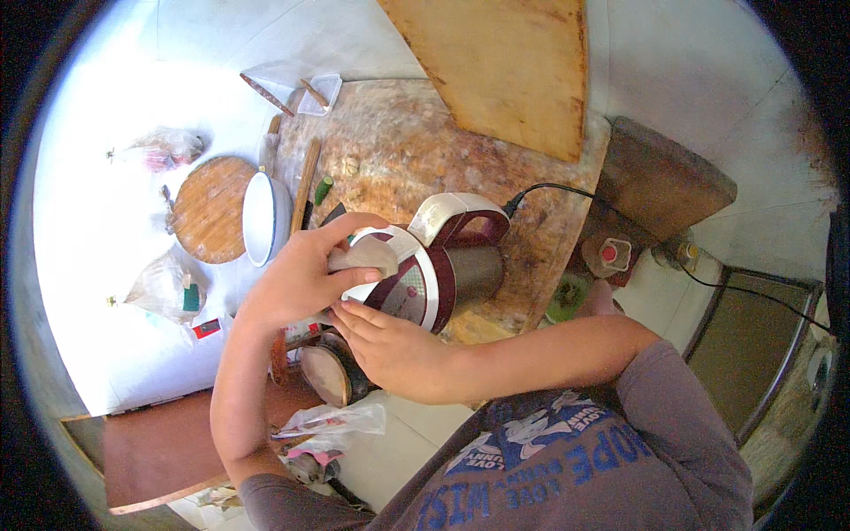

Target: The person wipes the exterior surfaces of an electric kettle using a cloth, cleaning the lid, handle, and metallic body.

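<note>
A maroon and steel blender jug (460, 270) with a cream handle and a black cord stands on the round wooden table (398, 150). My left hand (305, 274) presses a pale cloth (363, 257) against the jug's white rim. My right hand (390, 345) steadies the jug from below, fingers against its maroon side near the rim.
A white bowl (264, 217) and a round wooden board (211, 208) lie to the left, with plastic bags (164, 288) nearby. A large wooden board (509, 66) leans at the top. A brown stool (664, 181) and a small red-capped jar (607, 254) sit to the right.
</note>
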Motion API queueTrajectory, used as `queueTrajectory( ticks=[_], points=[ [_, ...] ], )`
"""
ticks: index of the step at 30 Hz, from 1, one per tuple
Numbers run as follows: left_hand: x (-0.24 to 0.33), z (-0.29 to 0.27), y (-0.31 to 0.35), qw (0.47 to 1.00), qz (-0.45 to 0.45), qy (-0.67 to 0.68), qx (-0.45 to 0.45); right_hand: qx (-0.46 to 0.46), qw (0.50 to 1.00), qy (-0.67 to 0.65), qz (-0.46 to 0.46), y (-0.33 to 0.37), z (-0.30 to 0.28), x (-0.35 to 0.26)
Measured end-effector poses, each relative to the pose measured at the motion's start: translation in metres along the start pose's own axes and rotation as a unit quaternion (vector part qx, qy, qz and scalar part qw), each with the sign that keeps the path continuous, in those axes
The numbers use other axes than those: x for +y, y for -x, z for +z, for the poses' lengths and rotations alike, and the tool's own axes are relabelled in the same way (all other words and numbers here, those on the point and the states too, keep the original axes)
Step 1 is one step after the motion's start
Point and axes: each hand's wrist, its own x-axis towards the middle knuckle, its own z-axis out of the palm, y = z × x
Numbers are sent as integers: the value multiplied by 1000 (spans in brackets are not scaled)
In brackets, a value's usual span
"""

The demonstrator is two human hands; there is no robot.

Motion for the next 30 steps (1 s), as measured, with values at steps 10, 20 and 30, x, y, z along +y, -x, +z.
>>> queueTrajectory(
  ticks=[10,20,30],
  points=[
    [-5,22,-22,973,71,-188,113,32,999,-16,26,0,3,-9],
    [8,27,-21,954,2,-293,72,53,992,-106,39,-1,12,-7],
    [-24,51,-36,960,64,-155,223,179,922,-342,12,22,-30,31]
  ],
)
